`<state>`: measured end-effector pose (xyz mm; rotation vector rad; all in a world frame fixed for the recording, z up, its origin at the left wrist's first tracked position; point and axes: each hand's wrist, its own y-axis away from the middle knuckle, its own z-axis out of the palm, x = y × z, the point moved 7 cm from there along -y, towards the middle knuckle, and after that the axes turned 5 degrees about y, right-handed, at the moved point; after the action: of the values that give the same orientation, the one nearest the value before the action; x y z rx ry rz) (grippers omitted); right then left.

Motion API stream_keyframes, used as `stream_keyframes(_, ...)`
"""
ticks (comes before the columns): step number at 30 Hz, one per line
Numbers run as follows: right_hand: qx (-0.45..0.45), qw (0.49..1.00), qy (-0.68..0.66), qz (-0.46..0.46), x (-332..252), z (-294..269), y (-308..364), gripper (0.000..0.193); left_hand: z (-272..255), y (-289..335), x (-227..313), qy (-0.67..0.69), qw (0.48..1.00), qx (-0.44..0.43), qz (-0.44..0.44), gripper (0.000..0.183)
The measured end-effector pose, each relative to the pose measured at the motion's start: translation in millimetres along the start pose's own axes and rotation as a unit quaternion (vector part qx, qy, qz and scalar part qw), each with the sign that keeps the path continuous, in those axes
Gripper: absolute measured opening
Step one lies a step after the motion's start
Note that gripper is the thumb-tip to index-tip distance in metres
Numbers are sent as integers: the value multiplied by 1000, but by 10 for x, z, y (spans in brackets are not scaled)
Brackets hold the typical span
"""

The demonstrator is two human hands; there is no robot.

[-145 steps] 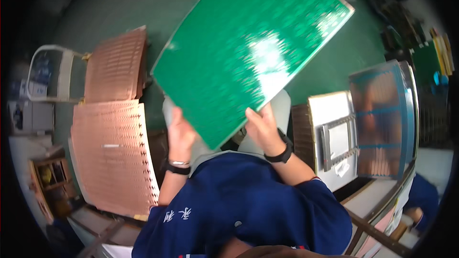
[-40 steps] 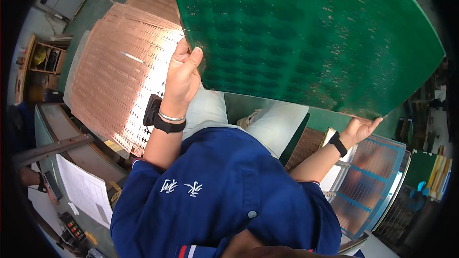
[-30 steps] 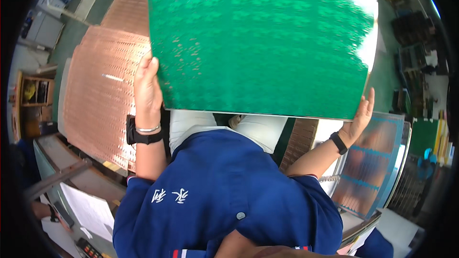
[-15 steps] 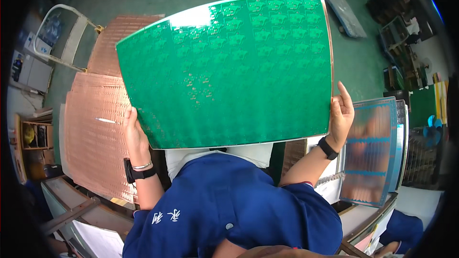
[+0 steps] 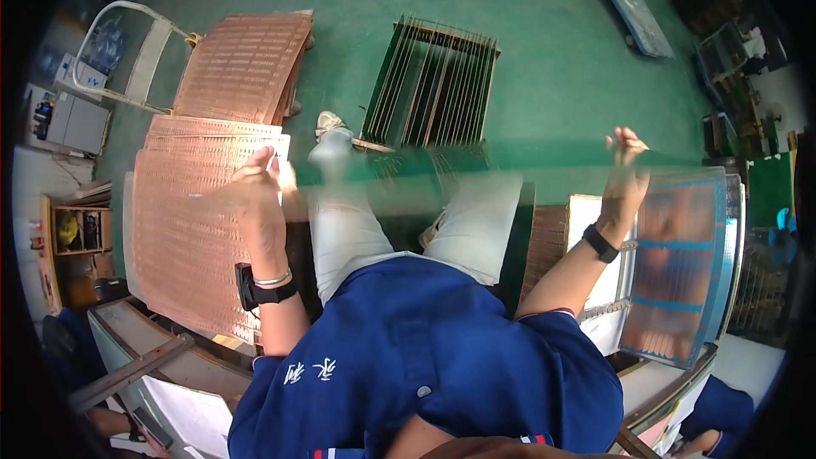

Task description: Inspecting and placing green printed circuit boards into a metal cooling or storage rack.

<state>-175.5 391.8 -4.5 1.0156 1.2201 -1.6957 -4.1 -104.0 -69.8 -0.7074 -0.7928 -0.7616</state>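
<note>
A large green circuit board panel [image 5: 476, 161] spans between my hands, tipped almost edge-on and smeared by motion. My left hand [image 5: 262, 191] is closed on its left end, with the fingertips pointing up. At the right end my right hand [image 5: 627, 172] grips the panel, its fingers curled at the edge. Beyond the panel, a slotted rack [image 5: 433, 85] with several thin upright dividers or boards stands on the green floor. The panel hides the rack's near end and part of my legs.
Copper-coloured panels [image 5: 191, 229] lie stacked at my left, with another copper stack [image 5: 242, 68] behind, by a white-handled trolley [image 5: 136, 59]. At right leans a framed sheet with blue bands [image 5: 676, 246]. A blue flat dolly [image 5: 631, 8] sits far right. Another person's hand [image 5: 153, 433] shows lower left.
The green panel has swung from facing me to nearly edge-on, uncovering the floor rack and my legs. Both hands have turned with it, moving slightly upward and to the right.
</note>
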Motion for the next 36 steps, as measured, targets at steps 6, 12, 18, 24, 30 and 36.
stream_keyframes(6,-16,980,-128,152,699,-245,-155,23,435,139,-118,43,986,82,-138,38)
stream_keyframes(12,55,956,-206,203,804,-293,-77,34,334,133,-179,150,978,28,-145,37)
stream_keyframes(18,74,972,-145,171,498,-86,54,39,181,136,-250,119,976,25,-178,33)
stream_keyframes(24,0,976,-202,79,352,-82,48,50,138,114,-286,107,978,35,-174,36)
stream_keyframes(30,25,968,-238,71,342,-84,20,44,126,118,-317,81,981,34,-175,34)
stream_keyframes(36,-6,951,-257,171,342,325,47,39,376,173,-277,165,958,126,-199,34)
